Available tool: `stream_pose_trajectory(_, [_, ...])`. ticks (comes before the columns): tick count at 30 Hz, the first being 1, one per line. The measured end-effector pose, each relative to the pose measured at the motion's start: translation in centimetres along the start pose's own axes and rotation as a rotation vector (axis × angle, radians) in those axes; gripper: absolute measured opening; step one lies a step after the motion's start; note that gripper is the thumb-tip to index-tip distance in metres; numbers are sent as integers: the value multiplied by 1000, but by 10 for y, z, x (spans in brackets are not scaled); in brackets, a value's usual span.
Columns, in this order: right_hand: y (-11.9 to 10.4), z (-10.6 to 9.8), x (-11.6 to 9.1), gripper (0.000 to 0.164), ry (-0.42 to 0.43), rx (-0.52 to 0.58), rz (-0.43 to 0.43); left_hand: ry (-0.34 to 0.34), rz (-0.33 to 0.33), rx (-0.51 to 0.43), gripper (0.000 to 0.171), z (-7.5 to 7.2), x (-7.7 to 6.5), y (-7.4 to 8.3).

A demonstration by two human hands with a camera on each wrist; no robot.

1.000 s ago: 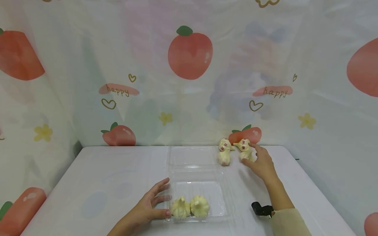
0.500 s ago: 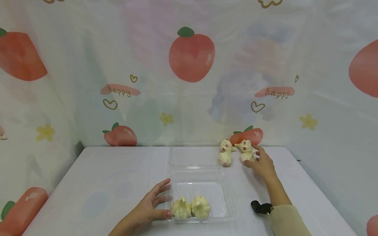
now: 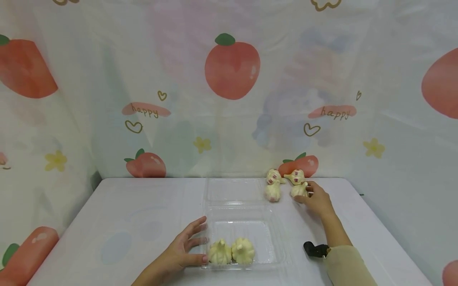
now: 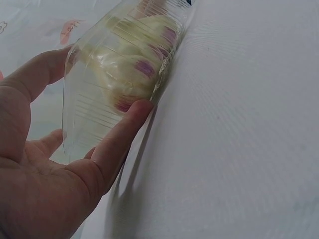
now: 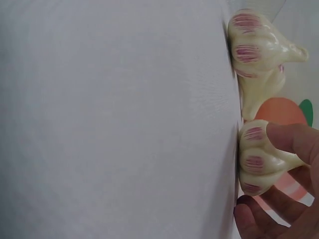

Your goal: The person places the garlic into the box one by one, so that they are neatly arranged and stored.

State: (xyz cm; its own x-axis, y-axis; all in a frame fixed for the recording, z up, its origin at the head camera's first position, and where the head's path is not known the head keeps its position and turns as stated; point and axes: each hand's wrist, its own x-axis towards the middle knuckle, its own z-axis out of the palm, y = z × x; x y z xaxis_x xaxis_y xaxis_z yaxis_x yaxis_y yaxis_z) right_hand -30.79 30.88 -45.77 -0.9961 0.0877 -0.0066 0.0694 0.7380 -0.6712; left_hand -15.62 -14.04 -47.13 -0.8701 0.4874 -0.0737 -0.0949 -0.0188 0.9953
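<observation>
My right hand (image 3: 319,201) is at the back right of the table. It holds a garlic bulb (image 3: 298,190) between thumb and fingers; in the right wrist view the thumb lies on the purple-streaked bulb (image 5: 255,162), which sits upright at the table surface. My left hand (image 3: 179,249) touches the left side of a clear plastic clamshell box (image 3: 262,240), its fingers spread and fairly straight. Two garlic bulbs (image 3: 220,252) stand side by side in the box's front row. Through the clear wall, the left wrist view shows a garlic bulb (image 4: 132,72).
The box's clear lid (image 3: 232,191) lies folded back toward the wall. Three more garlic bulbs are at the back right: one (image 3: 274,176) behind another (image 3: 273,192), and one (image 3: 296,176) behind the held bulb. A black device (image 3: 315,249) is at the right wrist.
My right hand's fingers have come down from the rear garlic bulb and closed around the front one. The left hand and the box have stayed in place.
</observation>
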Motion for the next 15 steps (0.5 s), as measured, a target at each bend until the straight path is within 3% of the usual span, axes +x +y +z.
stream_pose_trajectory(8, [-7, 1, -3, 63, -2, -6, -53, -2, 12, 4, 98, 0, -2, 2])
stream_pose_trajectory(15, [-18, 3, -7, 64, -11, -6, -62, 10, 1, 11, 99, 1, -2, 2])
